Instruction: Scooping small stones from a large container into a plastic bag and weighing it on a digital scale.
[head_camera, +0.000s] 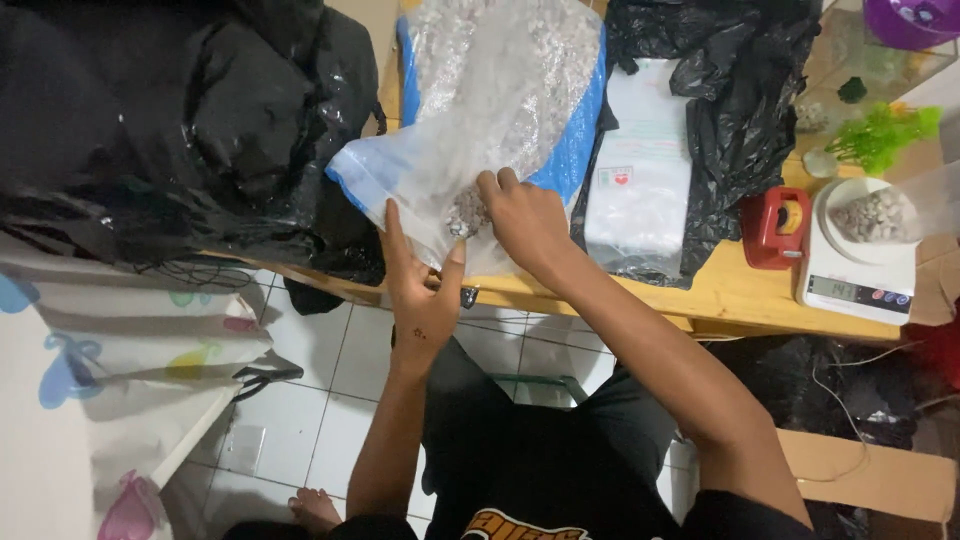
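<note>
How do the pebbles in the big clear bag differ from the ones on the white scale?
The big clear bag lies on the table, bulging with far more pebbles; the scale's pile is a small heap. The right hand reaches into the bag while the left hand holds its mouth; the heap sits untouched. Both are pale, small stones.

Black tee, orange print; bare forearms, feet.

A large clear plastic bag (500, 110) of pale gravel lies on the wooden table, its mouth apparently overhanging the front edge.
</note>
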